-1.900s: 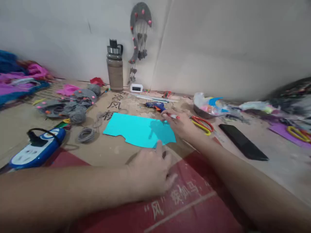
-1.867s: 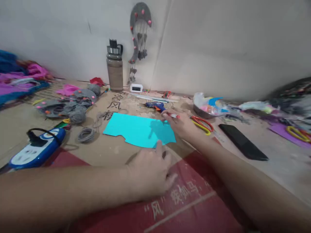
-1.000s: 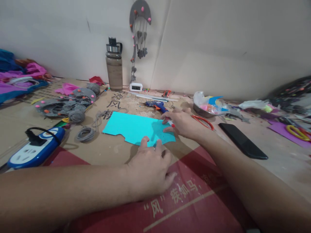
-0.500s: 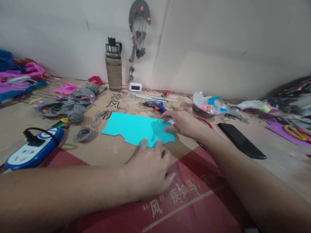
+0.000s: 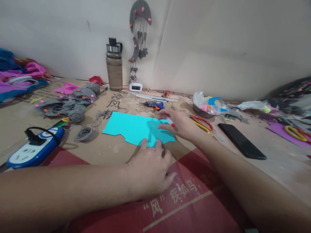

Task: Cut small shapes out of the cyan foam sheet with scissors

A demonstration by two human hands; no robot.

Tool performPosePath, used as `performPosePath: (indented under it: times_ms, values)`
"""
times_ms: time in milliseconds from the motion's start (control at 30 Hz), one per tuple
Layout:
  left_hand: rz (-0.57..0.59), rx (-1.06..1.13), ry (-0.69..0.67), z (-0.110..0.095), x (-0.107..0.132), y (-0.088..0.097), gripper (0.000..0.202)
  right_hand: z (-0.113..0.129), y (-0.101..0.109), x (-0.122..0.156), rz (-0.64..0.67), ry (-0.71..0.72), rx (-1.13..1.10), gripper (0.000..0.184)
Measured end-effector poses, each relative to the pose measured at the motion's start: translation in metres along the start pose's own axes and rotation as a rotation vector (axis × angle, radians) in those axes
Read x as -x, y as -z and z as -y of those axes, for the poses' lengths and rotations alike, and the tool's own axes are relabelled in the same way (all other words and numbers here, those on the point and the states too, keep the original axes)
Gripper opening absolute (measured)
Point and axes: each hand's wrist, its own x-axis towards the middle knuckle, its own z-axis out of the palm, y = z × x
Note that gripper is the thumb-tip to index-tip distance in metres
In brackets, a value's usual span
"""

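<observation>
Your left hand, fingers spread, touches the near edge of the turquoise sheet, seemingly steadying it on the worktop. Your right hand, over the sheet's right end, holds a red-tipped pen.

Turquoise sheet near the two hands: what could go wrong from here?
The turquoise sheet might pivot, since the left hand touches only its near edge. The right hand, holding a red-ended pen, could knock the blue glue gun lying just beyond the sheet; its heat cannot be told.
</observation>
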Motion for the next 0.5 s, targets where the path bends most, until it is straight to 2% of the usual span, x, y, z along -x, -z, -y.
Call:
performPosePath:
  times_ms: [233,367,500]
  values:
    - [-0.01,0.011,0.008,0.0,0.001,0.001,0.06,0.006,-0.018,-0.003,0.026,-0.085,-0.012,0.041]
    - [0.005,0.0,0.01,0.0,0.001,0.002,0.06,0.012,-0.015,-0.005,-0.008,-0.079,-0.055,0.041]
    - [0.01,-0.014,-0.005,0.001,0.002,0.003,0.06,0.03,-0.011,-0.015,-0.017,-0.084,-0.061,0.038]
